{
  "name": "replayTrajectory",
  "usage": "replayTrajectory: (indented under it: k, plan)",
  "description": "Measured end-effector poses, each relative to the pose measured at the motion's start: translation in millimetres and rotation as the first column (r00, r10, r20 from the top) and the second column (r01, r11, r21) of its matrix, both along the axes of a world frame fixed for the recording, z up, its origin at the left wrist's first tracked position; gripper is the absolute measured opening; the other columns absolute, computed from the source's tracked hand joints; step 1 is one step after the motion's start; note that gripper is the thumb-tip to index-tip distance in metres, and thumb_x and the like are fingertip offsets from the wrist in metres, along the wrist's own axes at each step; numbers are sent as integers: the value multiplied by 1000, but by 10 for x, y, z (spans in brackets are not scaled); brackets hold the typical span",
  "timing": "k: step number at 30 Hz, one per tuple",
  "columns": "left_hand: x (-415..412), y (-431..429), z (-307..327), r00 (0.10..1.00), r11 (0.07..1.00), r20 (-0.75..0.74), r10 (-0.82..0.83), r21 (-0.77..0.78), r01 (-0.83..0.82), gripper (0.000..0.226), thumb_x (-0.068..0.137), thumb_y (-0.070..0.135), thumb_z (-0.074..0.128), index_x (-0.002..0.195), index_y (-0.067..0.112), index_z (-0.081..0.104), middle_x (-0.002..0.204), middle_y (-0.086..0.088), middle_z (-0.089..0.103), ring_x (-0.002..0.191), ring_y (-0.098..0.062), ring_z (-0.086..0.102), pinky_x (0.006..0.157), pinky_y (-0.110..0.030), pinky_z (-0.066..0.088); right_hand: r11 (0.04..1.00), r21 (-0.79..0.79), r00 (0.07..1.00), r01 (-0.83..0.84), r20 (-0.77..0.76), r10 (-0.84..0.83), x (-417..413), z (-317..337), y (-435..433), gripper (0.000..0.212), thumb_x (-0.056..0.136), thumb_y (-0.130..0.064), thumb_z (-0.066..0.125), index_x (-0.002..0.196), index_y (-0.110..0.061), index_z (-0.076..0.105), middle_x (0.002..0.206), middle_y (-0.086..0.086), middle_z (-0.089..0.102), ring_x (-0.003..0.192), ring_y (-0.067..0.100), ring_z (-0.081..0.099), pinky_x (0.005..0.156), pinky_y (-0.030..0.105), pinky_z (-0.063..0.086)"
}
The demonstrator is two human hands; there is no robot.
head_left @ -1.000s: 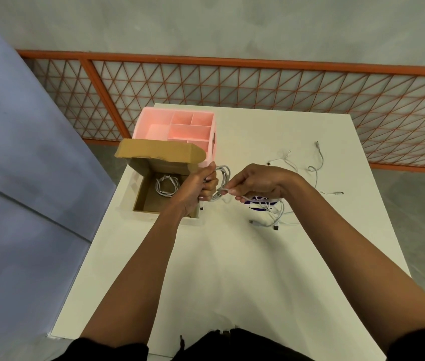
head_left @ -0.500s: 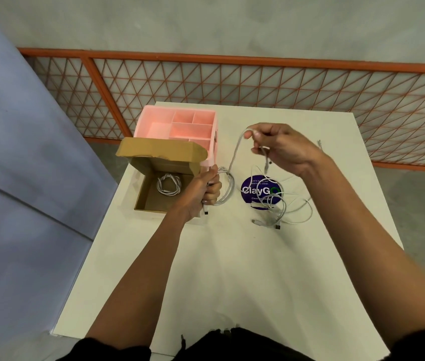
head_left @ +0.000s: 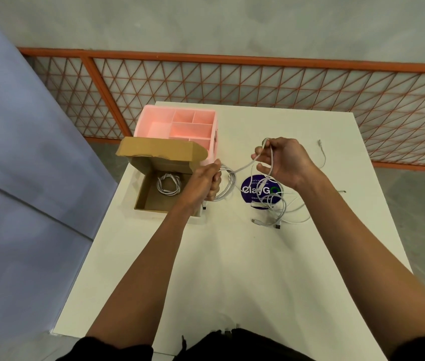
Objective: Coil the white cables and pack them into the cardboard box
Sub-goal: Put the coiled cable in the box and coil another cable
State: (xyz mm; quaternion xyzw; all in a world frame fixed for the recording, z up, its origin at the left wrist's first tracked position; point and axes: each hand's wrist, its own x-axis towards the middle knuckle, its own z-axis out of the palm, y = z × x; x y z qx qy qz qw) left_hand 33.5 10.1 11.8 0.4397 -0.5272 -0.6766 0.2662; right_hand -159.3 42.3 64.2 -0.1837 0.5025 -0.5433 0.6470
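An open cardboard box (head_left: 151,204) stands at the table's left edge, lid up, with one coiled white cable (head_left: 169,184) inside. Just right of the box, my left hand (head_left: 203,182) grips the loops of a half-wound white cable (head_left: 228,185). That cable's free length runs up to my right hand (head_left: 283,162), which pinches it above the table. Beneath the right hand lies a loose tangle of white cables (head_left: 278,209). Another white cable (head_left: 322,155) lies further right.
A pink divided organiser (head_left: 180,126) stands behind the box. A round purple sticker (head_left: 257,190) is on the white table (head_left: 232,269) under the tangle. An orange mesh railing (head_left: 258,87) runs behind the table, and a blue-grey wall is on the left.
My right hand rose from beside the left hand up and to the right, drawing out the cable's free length, then came slightly down and left. The left hand kept holding the coil.
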Motion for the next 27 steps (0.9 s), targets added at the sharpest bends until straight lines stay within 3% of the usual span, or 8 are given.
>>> replayTrajectory:
  k: [3,6,10,13,17,23,27]
  plan:
    - [-6,-8,12,999,999,-32,41,22,-40,43,102,33,38,61,20,31,45,10,23,39,-6,15,39,-18,14,998,42,976,-46,-210,54,112,-40,2,31,96,-35,49,73,-15,45,53,0,47,54,14,48,46,21,40]
    - [-8,-19,40,998,998,-32,53,25,-53,44,101,36,38,62,20,29,46,8,22,40,-7,15,39,-18,14,966,103,779,-238,-574,253,196,-50,70,35,78,-33,76,85,-13,47,63,2,46,51,11,45,46,20,40]
    - [-43,-26,78,998,999,-27,52,11,-52,44,101,36,38,61,21,27,47,7,21,41,-8,14,43,-22,11,910,153,557,-385,-748,361,281,-27,124,25,71,-19,83,80,-8,63,62,3,53,49,13,48,45,17,41]
    - [-61,-13,60,997,997,-6,80,16,-80,44,101,35,39,61,21,27,47,6,21,41,-8,15,46,-26,10,935,177,470,-309,-826,311,350,-30,95,14,73,-11,80,75,-5,68,60,3,60,49,14,52,42,14,42]
    - [-81,14,33,993,993,28,115,6,-116,43,100,35,41,62,21,30,48,6,23,40,-7,18,46,-25,12,946,242,354,-218,-883,308,459,-47,65,16,74,-11,78,83,0,70,62,0,59,54,9,52,45,14,38]
    - [-80,52,11,993,991,57,107,-91,-102,43,100,37,41,61,21,32,47,10,24,42,-5,20,44,-22,15,958,245,327,-149,-902,282,614,-155,52,23,72,-10,76,89,2,68,92,16,69,78,27,64,62,28,47]
    - [-55,79,-52,989,988,109,100,-124,-86,44,100,39,41,61,19,37,44,10,30,40,-5,24,43,-22,19,917,279,327,-284,-871,366,645,-137,92,24,77,-11,70,92,7,66,79,17,62,64,22,54,57,25,41]
